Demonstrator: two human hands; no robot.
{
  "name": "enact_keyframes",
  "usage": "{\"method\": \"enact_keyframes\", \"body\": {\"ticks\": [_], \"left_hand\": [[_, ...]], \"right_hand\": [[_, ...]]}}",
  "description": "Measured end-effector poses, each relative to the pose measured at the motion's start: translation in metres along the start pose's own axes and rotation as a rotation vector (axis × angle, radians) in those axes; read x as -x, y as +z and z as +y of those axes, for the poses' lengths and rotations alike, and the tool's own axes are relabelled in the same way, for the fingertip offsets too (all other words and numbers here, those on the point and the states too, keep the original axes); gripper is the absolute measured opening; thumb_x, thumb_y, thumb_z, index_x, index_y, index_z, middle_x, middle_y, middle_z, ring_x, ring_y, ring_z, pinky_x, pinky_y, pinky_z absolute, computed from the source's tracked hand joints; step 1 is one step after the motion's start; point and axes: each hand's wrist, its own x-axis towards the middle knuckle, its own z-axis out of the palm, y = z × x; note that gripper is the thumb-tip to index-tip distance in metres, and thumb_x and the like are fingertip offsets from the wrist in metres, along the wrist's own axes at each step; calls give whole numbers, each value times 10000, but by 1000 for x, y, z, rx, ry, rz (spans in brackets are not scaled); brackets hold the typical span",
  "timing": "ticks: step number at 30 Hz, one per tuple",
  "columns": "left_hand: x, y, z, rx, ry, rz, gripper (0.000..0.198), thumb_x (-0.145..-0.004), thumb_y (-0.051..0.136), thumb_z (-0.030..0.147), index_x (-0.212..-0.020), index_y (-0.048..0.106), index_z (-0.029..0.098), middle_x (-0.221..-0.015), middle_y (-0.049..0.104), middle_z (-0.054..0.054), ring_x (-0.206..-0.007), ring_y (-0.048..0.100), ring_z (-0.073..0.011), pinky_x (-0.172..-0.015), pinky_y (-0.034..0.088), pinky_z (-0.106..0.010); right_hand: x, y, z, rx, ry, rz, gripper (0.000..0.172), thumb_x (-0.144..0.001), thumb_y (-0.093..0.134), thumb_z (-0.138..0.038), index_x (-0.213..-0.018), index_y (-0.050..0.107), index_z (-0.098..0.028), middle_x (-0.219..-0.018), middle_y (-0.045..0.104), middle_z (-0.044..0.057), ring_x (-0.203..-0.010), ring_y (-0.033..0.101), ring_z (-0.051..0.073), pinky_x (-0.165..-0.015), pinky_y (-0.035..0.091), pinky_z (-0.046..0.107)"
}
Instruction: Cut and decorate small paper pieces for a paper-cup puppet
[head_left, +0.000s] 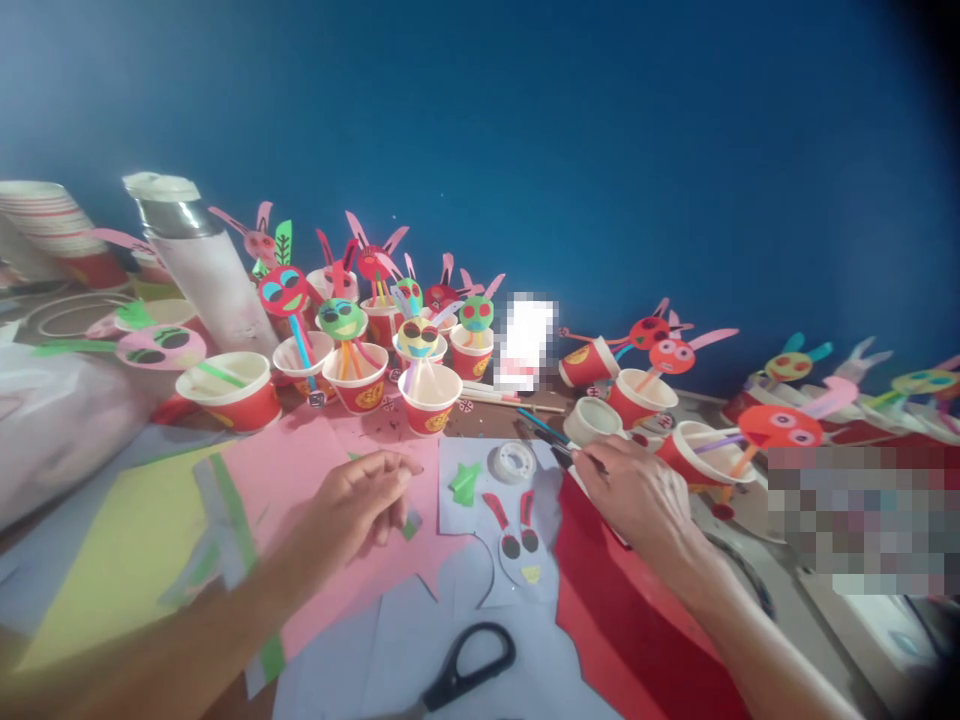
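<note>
My left hand point(371, 495) hangs over the pink paper point(300, 460), fingers curled and thumb against the forefinger; whatever it may hold is too small to name. My right hand point(634, 490) is closed at the pens point(544, 428) near the red paper point(630, 620), its fingertips on a dark pen. Between the hands, a pale paper rabbit face point(521, 560) with red-lined ears, black eyes and a yellow mouth lies flat. Above it are a tape roll point(514, 461) and a green paper piece point(466, 484).
Black-handled scissors point(476, 665) lie at the front. Red paper cups point(431, 405) with paper faces on straws line the back. A white bottle point(202, 260) and stacked cups point(52, 225) stand at the left. A small white container point(592, 420) is beside the pens.
</note>
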Motion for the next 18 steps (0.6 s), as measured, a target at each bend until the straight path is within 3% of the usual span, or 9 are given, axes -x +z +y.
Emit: {"method": "enact_keyframes", "body": {"ticks": [7,12,15,18], "left_hand": [[0,-1,1,-32,-4,35,242,-878,507,399,-936,577,175,-631,540,26,-472,431,-88,-393,304,-182],[-1,-15,11,32,199,162,177,-858,549,340,-847,597,169,-597,560,25,-461,445,-82,-429,350,-190],[-1,-25,17,115,326,252,135,-852,560,290,-793,590,173,-578,560,34,-457,452,-73,-456,363,-186],[0,-31,22,147,391,324,116,-854,557,275,-805,599,179,-554,549,40,-459,452,-77,-445,348,-183]], "right_hand": [[3,8,-12,119,-37,-106,285,-879,483,-288,-674,664,-210,-731,703,52,-706,655,213,-555,370,279],[-2,5,4,130,1,-184,273,-876,481,-373,-735,679,-250,-746,735,57,-596,672,250,-435,316,275],[-2,9,16,126,6,-214,295,-853,503,-426,-701,679,-244,-631,715,82,-514,658,285,-380,258,267],[0,20,26,115,-55,-263,279,-842,508,-436,-701,676,-264,-662,729,66,-547,677,290,-393,311,279]]}}
